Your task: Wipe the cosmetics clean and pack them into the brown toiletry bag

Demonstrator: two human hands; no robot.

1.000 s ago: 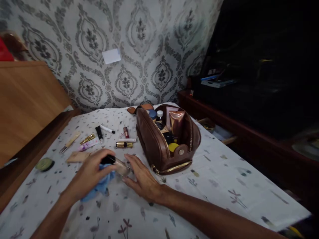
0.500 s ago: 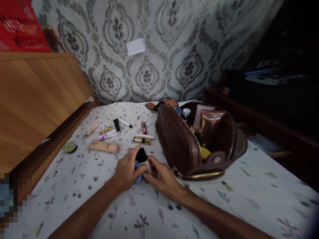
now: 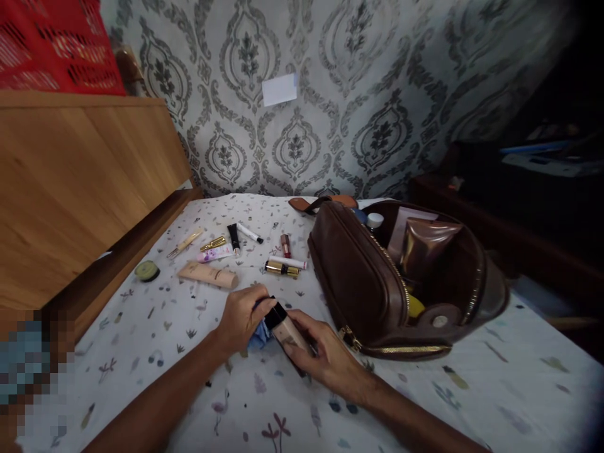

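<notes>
My right hand (image 3: 324,352) is wrapped round a beige bottle with a black cap (image 3: 284,327), holding it slanted just above the patterned sheet (image 3: 202,390). My left hand (image 3: 240,316) is closed on a blue cloth (image 3: 260,338), pressed against the bottle's cap end. An open brown leather toiletry bag (image 3: 363,283) stands just right of my hands, filled with a bronze tube (image 3: 422,245), bottles and something yellow.
Small cosmetics lie beyond my hands: a beige tube (image 3: 207,275), a gold lipstick (image 3: 282,268), a pink tube (image 3: 215,253), pens, tweezers and a round green tin (image 3: 146,270). A wooden headboard (image 3: 70,189) runs along the left. Dark furniture (image 3: 519,207) stands at the right.
The camera has swung left and closer. My hands have lifted the bottle and turned it, the left rubbing the blue cloth along its cap end.
</notes>
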